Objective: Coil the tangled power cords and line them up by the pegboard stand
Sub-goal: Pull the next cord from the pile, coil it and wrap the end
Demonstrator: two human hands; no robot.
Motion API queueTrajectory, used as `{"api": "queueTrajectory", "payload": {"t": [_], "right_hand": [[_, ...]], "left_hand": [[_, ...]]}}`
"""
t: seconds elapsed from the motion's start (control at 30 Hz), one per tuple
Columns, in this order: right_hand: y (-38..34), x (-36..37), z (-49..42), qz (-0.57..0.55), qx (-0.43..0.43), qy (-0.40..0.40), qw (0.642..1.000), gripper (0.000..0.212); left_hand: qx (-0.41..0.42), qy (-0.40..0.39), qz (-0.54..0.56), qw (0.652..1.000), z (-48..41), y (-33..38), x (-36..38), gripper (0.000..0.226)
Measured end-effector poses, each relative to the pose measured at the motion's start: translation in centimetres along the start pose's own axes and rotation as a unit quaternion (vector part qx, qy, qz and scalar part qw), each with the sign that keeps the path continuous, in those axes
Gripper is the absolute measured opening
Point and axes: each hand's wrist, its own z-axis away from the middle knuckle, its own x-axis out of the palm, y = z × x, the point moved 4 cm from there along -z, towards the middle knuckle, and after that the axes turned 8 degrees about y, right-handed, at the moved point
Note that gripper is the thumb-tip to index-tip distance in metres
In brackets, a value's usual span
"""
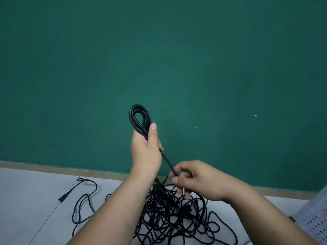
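My left hand (146, 152) is raised in front of the green wall and grips a small coil of black power cord (138, 117), whose loops stick up above my thumb. From that hand a taut length of the same cord (168, 162) runs down to my right hand (196, 179), which pinches it between thumb and fingers. Below both hands a big tangle of black cords (173, 216) lies on the grey floor. One loose cord with a plug end (62, 199) trails off to the left.
A white perforated pegboard stand (315, 220) stands at the right edge. The green wall (159, 59) meets the floor at a tan baseboard (53, 167). Bare grey floor (26, 200) lies to the left of the tangle.
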Motion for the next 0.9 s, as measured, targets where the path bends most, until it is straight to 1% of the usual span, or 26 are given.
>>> {"api": "queueTrajectory", "payload": {"t": [0.07,0.1,0.13,0.2,0.23,0.3,0.4,0.47,0.5,0.53,0.57,0.6,0.67,0.7,0.8,0.87,0.9], "right_hand": [[-0.4,-0.2,0.3,0.093,-0.023,0.006,0.995,0.01],[-0.9,-0.7,0.4,0.129,-0.051,0.036,0.99,0.012],[-1.4,-1.2,0.6,0.15,-0.081,0.076,0.982,0.013],[-2.2,-2.6,0.9,0.127,-0.129,0.16,0.97,0.006],[-2.3,-3.4,1.0,0.101,-0.146,0.201,0.964,0.002],[-2.2,-4.9,1.3,0.065,-0.162,0.27,0.947,0.006],[-2.3,-6.1,1.7,0.058,-0.172,0.327,0.927,0.012],[-2.5,-6.4,1.9,0.067,-0.174,0.367,0.911,0.015],[-2.5,-6.6,2.1,0.069,-0.168,0.388,0.904,0.017],[-2.5,-6.8,2.2,0.072,-0.161,0.406,0.896,0.019],[-2.4,-6.9,2.4,0.076,-0.158,0.42,0.89,0.021],[-2.3,-7.0,2.5,0.078,-0.156,0.431,0.885,0.023],[-2.3,-7.3,2.7,0.068,-0.158,0.437,0.883,0.026],[-2.2,-7.4,2.7,0.06,-0.16,0.432,0.886,0.025],[-1.7,-7.8,2.5,0.046,-0.161,0.397,0.902,0.016],[-1.1,-8.6,2.2,0.047,-0.144,0.378,0.913,0.009],[-0.8,-8.9,2.1,0.026,-0.131,0.36,0.924,0.007]], "left_hand": [[0.085,0.029,-0.099,0.991,-1.7,0.3,-1.5,0.019],[0.114,0.014,-0.152,0.982,-2.6,0.1,-2.0,0.019],[0.13,-0.02,-0.206,0.97,-3.3,0.0,-2.3,0.02],[0.127,-0.121,-0.286,0.942,-3.5,-0.5,-2.1,0.023],[0.109,-0.175,-0.293,0.934,-3.0,-0.6,-1.7,0.025],[0.071,-0.267,-0.275,0.921,-1.8,-1.1,-0.9,0.037],[0.017,-0.362,-0.248,0.898,0.7,-1.2,0.5,0.069],[-0.076,-0.41,-0.192,0.888,2.3,-1.1,1.3,0.082],[-0.124,-0.43,-0.157,0.88,3.0,-0.9,1.7,0.085],[-0.158,-0.45,-0.127,0.87,3.6,-0.6,1.9,0.084],[-0.172,-0.472,-0.108,0.858,4.2,-0.3,2.2,0.078],[-0.169,-0.492,-0.097,0.848,4.6,-0.2,2.4,0.067],[-0.137,-0.53,-0.094,0.831,5.3,0.1,2.6,0.035],[-0.13,-0.543,-0.094,0.824,5.6,0.0,2.7,0.029],[-0.165,-0.537,-0.078,0.824,5.8,-0.5,2.6,0.026],[-0.169,-0.512,-0.081,0.838,5.4,-0.8,2.4,0.026],[-0.164,-0.498,-0.085,0.847,5.2,-0.9,2.4,0.026]]}}
